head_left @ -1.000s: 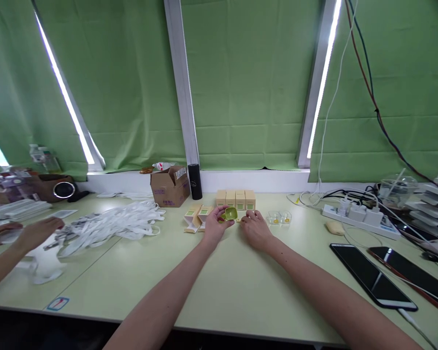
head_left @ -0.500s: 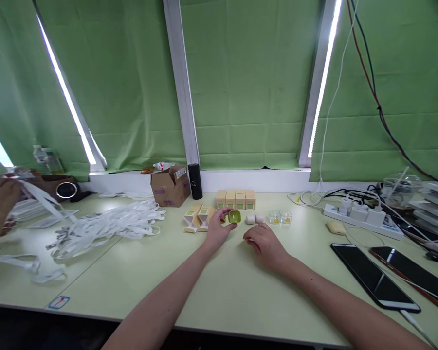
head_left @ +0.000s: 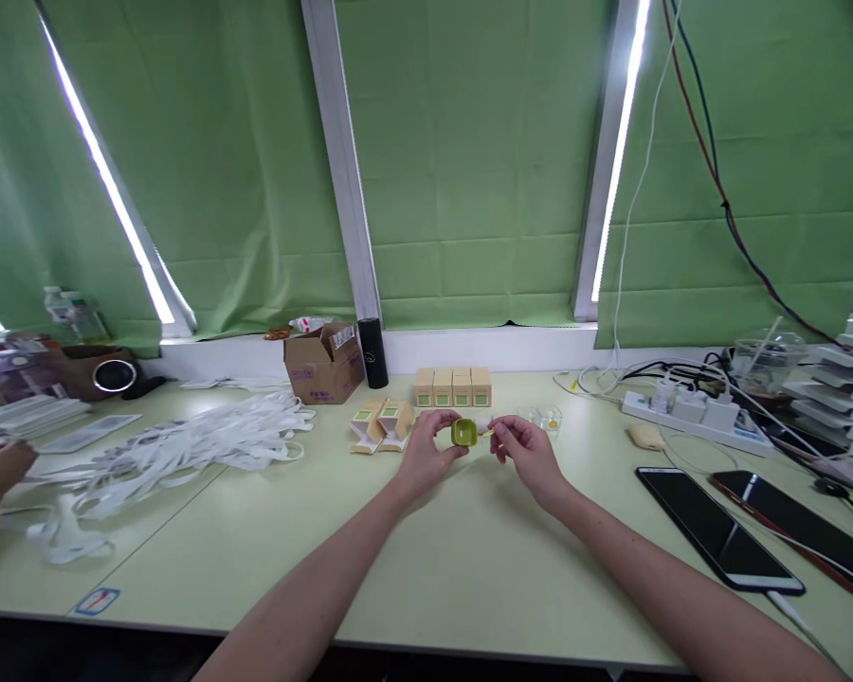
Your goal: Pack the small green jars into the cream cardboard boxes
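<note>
- Green small container (head_left: pixel 464 433) in the left hand (head_left: pixel 430 450), in front of the box row, hollow side facing the camera; contents too small to read.
- Left thumb and fingers close round the container's left side; that side partly covered by fingertips.
- Right hand (head_left: pixel 530 453) just beside it; thumb and forefinger pinch a small yellowish piece (head_left: pixel 489 432), too tiny to identify; whether it touches the container, cannot tell; other right fingers curled, partly hidden.
- White pieces (head_left: pixel 481 421) behind container and right fingertips; mostly blocked, outline unclear.
- Clear cups (head_left: pixel 551 419) past the right hand; near one partly covered by it, yellow bit inside, faint.
- Kraft boxes (head_left: pixel 453 387) in a row behind; green squares on fronts, print unreadable; two opened cartons (head_left: pixel 382 426) left of the left hand.
- Co-worker's hand (head_left: pixel 0 475) cut off at left edge, blurred; finger state cannot tell; white straps (head_left: pixel 213 445) tangled beside, ends hard to trace.
- Right side: brown-edged phone (head_left: pixel 803 526) cut off by frame; black phone (head_left: pixel 717 530) whole.
</note>
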Motion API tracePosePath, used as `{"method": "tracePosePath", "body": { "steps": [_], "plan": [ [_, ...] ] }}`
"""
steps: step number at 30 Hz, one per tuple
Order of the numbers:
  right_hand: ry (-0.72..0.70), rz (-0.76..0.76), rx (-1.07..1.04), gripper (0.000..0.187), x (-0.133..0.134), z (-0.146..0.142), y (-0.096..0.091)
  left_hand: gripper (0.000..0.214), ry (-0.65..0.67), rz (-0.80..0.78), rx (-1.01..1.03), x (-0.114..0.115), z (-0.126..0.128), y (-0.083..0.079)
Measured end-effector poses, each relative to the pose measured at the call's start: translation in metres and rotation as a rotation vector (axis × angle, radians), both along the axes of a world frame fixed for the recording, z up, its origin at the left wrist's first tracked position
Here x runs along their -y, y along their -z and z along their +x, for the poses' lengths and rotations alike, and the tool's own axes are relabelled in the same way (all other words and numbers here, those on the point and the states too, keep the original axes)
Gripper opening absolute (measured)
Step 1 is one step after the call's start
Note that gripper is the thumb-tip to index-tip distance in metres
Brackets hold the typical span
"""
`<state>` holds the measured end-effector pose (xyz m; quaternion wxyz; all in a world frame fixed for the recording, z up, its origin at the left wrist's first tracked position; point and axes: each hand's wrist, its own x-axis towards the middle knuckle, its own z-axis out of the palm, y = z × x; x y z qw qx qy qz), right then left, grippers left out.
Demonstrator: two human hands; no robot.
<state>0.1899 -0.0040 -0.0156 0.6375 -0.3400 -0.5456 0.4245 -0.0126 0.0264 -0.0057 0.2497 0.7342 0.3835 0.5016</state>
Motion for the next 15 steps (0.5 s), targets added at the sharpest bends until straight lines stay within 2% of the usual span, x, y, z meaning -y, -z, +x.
{"method": "tracePosePath", "body": {
  "steps": [4,9,12,15],
  "plan": [
    [-0.055,-0.042,-0.066,0.044,0.0017,0.0018,-0.0031,0.044,0.036,0.008,-0.018,0.0035,0.0028,-0.0004],
    [-0.066,0.037,-0.033,0.042,0.0055,0.0009,-0.0042,0.044,0.068,0.038,-0.031,0.0054,0.0044,0.0006],
    [-0.029,0.07,0.042,0.038,0.0066,0.0005,-0.0019,0.043,0.065,0.072,-0.049,0.0062,0.0035,0.0007],
    [0.068,0.146,0.201,0.026,0.0094,0.0017,-0.0007,0.042,0.066,0.139,-0.097,0.0079,0.0027,-0.0005]
  ]
}}
